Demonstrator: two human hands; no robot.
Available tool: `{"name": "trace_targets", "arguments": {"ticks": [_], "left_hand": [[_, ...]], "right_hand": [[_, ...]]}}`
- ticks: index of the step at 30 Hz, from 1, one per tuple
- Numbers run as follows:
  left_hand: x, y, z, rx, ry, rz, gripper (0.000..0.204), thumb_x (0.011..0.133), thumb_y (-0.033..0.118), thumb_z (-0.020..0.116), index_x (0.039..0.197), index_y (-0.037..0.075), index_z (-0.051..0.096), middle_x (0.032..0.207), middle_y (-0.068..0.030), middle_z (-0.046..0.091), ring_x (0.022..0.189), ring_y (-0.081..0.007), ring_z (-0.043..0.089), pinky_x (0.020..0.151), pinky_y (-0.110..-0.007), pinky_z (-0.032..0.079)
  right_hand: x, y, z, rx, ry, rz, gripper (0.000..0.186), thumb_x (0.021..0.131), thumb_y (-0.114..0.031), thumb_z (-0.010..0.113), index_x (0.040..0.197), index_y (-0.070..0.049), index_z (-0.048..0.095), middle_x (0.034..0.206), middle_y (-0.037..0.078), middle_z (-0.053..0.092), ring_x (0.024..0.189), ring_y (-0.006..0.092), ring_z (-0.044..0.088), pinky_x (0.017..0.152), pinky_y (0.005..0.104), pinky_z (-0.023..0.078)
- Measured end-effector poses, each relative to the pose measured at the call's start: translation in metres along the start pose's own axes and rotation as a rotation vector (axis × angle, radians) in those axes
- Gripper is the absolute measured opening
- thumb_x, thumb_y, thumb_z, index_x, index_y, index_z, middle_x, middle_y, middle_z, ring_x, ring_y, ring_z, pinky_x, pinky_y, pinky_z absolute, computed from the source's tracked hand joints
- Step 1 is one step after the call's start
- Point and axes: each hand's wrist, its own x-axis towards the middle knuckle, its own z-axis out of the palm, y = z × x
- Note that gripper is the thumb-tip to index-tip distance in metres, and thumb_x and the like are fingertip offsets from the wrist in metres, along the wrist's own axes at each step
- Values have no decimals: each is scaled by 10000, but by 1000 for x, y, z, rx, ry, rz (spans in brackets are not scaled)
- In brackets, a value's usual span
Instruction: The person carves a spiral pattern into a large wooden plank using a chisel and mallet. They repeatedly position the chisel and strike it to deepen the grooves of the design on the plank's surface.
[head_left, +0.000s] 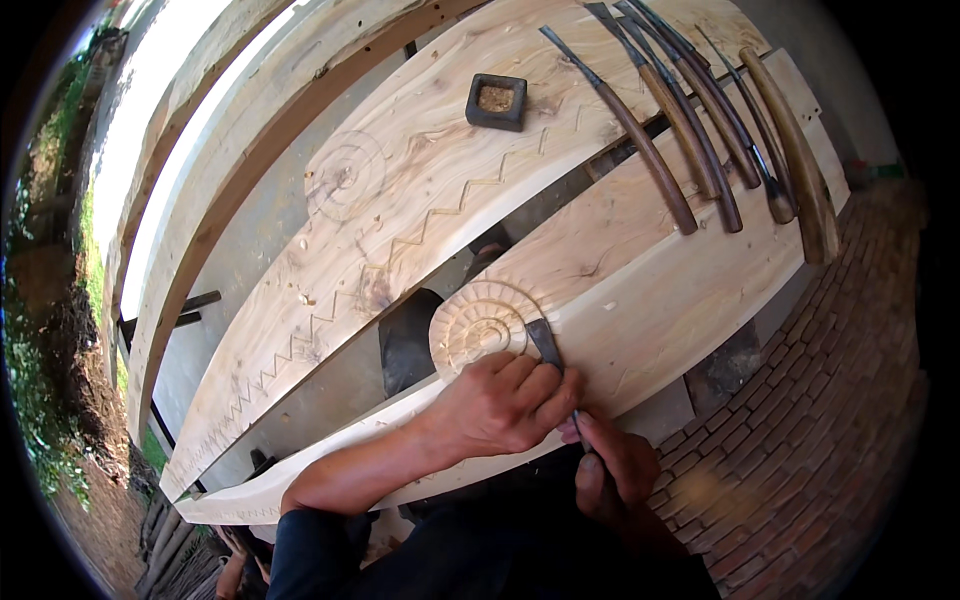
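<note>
My left hand [500, 400] is closed around the shaft of a chisel [544, 342], its heel resting on the near wooden board [640, 290]. The flat dark blade pokes out beyond the fingers and meets the right edge of a round carving [480, 318] of concentric rings with a notched rim. Behind it, at the board's near edge, my right hand [618, 465] grips the rear part of the same chisel; its handle is mostly hidden by the fingers. Pale chips lie on the wood around the carving.
A second long board [400, 215] with a zigzag line lies beyond a gap. On it stands a small dark square box [497, 120]. Several wooden-handled carving tools [655, 160] and a wooden club [795, 150] lie at the far right. Curved beams [235, 165] rise left; another person's hand [235, 548] shows lower left.
</note>
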Motion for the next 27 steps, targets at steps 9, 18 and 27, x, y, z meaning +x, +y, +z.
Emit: {"name": "trace_targets", "arguments": {"ticks": [9,18,27], "left_hand": [[4,1,-4,30,-25,-72,364,807,123,737,1152,7,731,744,1,487,599,-135,549,510,-294,447],[3,1,-2,-41,-7,24,316,819,91,756,1120,-1,735,737,-2,482,599,-135,551,506,-294,450],[3,3,-2,-16,11,-4,304,831,91,760,1111,-25,730,732,-10,489,588,-136,548,495,-298,445]], "right_hand": [[6,6,6,5,2,42,329,1004,-49,583,1284,84,694,1113,251,790,861,329,807,740,394,660],[1,-4,-2,-70,28,-24,330,1015,-94,587,1273,79,699,1069,235,800,839,321,805,706,379,650],[5,-6,-1,-121,11,-28,309,1026,-68,579,1267,87,697,1069,225,805,888,330,817,736,386,661]]}}
